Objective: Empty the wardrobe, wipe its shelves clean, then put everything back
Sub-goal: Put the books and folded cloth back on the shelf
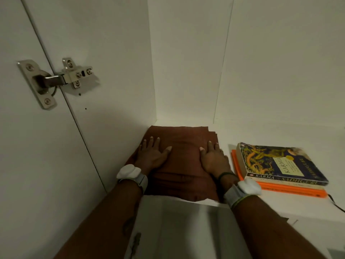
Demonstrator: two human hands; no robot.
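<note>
White wardrobe shelf (pixel 242 131), hinge (pixel 54 81) at 10 o'clock. In shelf's rear corner, folded brown cloth (pixel 183 146). Pressed flat on it: left hand (pixel 153 154), right hand (pixel 212 157), each grip apart, fingers straight. At cloth's 3 o'clock: Karma paperback (pixel 280 161) atop orange book (pixel 291 189).

- You have one view only: the camera on your head, facing forward and down into the wardrobe (pixel 186 53).
- It sits close, just above and in front of the shelf (pixel 298 208).
- The wide lens takes in the door hinge (pixel 56 79) at far left.
</note>
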